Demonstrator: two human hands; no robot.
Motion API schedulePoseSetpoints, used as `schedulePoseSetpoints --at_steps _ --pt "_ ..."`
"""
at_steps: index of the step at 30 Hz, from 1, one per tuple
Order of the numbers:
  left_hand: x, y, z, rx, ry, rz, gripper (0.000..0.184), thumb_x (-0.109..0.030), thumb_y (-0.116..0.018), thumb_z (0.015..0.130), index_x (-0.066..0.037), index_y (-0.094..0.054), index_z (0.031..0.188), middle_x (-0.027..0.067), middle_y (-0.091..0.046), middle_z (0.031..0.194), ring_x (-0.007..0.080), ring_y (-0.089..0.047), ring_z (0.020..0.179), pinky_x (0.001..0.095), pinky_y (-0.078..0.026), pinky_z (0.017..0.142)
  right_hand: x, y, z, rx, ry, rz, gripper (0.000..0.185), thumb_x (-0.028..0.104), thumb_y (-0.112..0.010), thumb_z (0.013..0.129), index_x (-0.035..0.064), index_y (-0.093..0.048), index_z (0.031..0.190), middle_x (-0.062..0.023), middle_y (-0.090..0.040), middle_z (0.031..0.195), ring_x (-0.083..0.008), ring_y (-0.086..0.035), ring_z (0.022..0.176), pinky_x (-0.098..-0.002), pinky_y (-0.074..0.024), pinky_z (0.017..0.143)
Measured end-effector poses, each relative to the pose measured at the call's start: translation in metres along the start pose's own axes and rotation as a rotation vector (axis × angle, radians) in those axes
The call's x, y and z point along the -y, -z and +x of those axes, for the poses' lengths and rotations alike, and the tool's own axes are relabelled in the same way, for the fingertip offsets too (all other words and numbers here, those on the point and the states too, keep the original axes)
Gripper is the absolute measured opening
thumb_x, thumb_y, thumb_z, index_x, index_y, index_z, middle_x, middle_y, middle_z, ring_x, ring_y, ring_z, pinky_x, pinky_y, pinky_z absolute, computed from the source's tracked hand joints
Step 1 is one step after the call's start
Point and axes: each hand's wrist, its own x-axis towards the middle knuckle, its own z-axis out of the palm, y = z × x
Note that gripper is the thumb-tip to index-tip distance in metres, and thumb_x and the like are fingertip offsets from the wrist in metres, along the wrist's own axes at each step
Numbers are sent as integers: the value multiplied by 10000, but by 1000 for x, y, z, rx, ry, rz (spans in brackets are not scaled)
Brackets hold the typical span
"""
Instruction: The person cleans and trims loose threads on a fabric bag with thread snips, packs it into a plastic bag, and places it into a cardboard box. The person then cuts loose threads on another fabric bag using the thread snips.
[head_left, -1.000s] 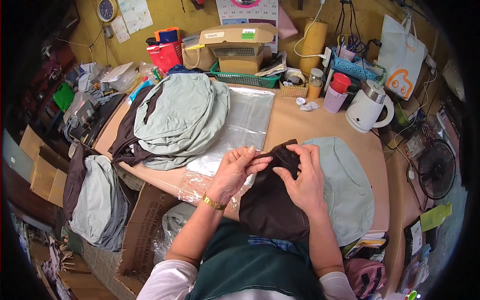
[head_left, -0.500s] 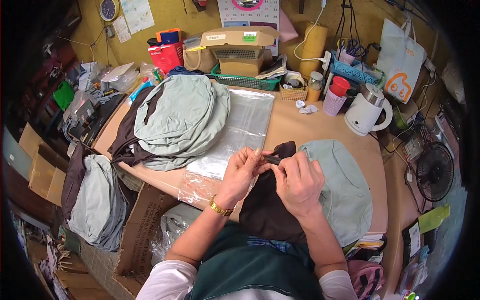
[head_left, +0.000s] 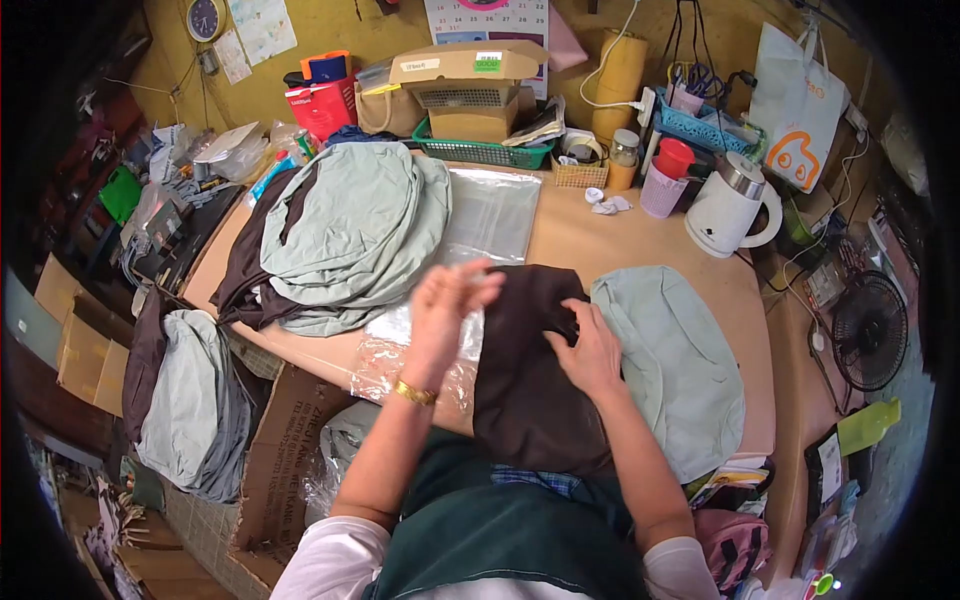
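A dark brown cloth piece (head_left: 530, 375) lies spread over the near edge of the table in front of me. My right hand (head_left: 592, 352) rests on its right side, with thumb and fingers apart. Smeared by motion, my left hand (head_left: 447, 305) hovers beside the cloth's upper left edge, above a clear plastic sheet (head_left: 490, 225). Whether its fingers hold anything cannot be made out. To the right of the brown cloth lies a pale grey-green fabric piece (head_left: 672, 370), and the two touch or lie very close.
A heap of grey-green and brown fabric (head_left: 350, 225) covers the table's left part. More fabric (head_left: 195, 410) hangs at the left, by an open cardboard box (head_left: 270, 480). A white kettle (head_left: 722, 210), a lilac cup (head_left: 662, 190) and a green basket (head_left: 480, 150) stand at the back.
Both hands were together pinching a small dark part at the cloth's top. They have separated: the left moved left and up, the right came down onto the brown cloth, which now lies flatter.
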Motion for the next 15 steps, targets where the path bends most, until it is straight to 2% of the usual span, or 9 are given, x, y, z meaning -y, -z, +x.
schedulePoseSetpoints --at_steps 1,3,6,7,8,10,12,14,15 --pt "-3 15 8 -104 -18 70 242 -243 -495 1021 -12 -547 969 152 -662 1088 209 -682 908 323 -571 828 -30 -8 -1 -1 -6 1 429 170 -771 764 63 -547 1114 -139 -600 1039 -337 -628 922 -423 -503 761" --pt "-6 56 20 -294 -46 134 260 -274 -529 1004 -20 -581 988 120 -675 1042 167 -670 837 289 -561 745 -82 -15 -3 -33 -5 -194 391 165 -746 774 78 -554 1103 -147 -635 1069 -348 -632 961 -453 -504 757" --pt "0 96 22 -482 11 161 315 -329 -582 969 -23 -609 1035 59 -683 967 117 -628 793 279 -523 711 -100 1 14 -27 -236 -338 342 144 -716 801 84 -543 1090 -147 -677 958 -356 -655 887 -460 -503 744" --pt "6 96 22 -459 49 286 389 -342 -629 933 -17 -546 1130 124 -617 1131 167 -605 953 310 -496 830 -103 2 20 -28 -242 -340 342 144 -716 801 84 -543 1090 -147 -677 958 -356 -655 887 -460 -503 744" --pt "18 93 21 -455 55 288 389 -342 -629 933 -17 -546 1130 124 -617 1131 167 -605 953 310 -496 830 -107 0 24 -38 -257 -353 337 155 -709 811 84 -540 1094 -150 -681 937 -356 -659 877 -458 -503 749" --pt "47 64 16 -256 -19 472 582 -344 -679 899 5 -451 1306 178 -518 1304 235 -551 1132 361 -466 941 -114 -5 32 -42 -278 -365 333 166 -701 821 85 -536 1099 -153 -685 915 -356 -662 867 -455 -503 753" --pt "69 24 11 -191 98 515 812 -359 -734 854 18 -310 1436 223 -402 1422 290 -491 1231 377 -435 1001 -119 -11 41 -90 -248 -371 318 197 -692 834 87 -536 1089 -170 -686 923 -355 -663 876 -455 -504 754" --pt "107 -3 7 -125 123 632 942 -384 -758 828 35 -220 1478 252 -375 1443 292 -466 1269 379 -429 1004 -119 -9 51 -76 -287 -378 317 203 -691 838 88 -536 1089 -175 -685 936 -356 -662 881 -455 -505 757" --pt "115 -9 5 -73 -19 887 980 -398 -766 816 42 -194 1481 261 -439 1379 285 -517 1192 372 -454 951 -120 -9 55 -64 -325 -386 317 209 -690 841 90 -535 1090 -180 -684 948 -358 -661 885 -455 -505 760"
